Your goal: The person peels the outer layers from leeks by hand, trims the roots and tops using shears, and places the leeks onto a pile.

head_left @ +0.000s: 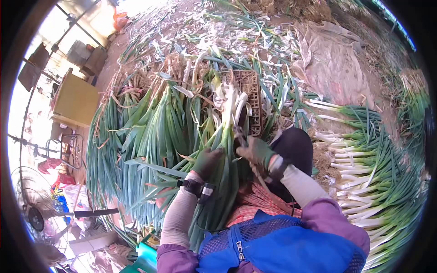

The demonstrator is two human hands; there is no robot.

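Observation:
My left hand (208,164), in a dark green glove, is closed around the green leaves of a bunch of green onions (226,129). The white ends of this bunch point away from me and its leaves hang down toward my lap. Close to its right side is my gloved right hand (257,153), fingers curled around something I cannot make out. A greyish tip shows ahead of those fingers, and a brownish strip hangs below them. Left of the held bunch lies a large pile of untrimmed green onions (154,123) with dry, rooty ends.
A brown plastic crate (255,98) stands just beyond my hands. Green onions with pale stems (353,177) lie in a long row at right. Peeled leaf scraps (182,34) cover the ground ahead, near a dusty sheet (330,63). A fan (36,214) stands at left.

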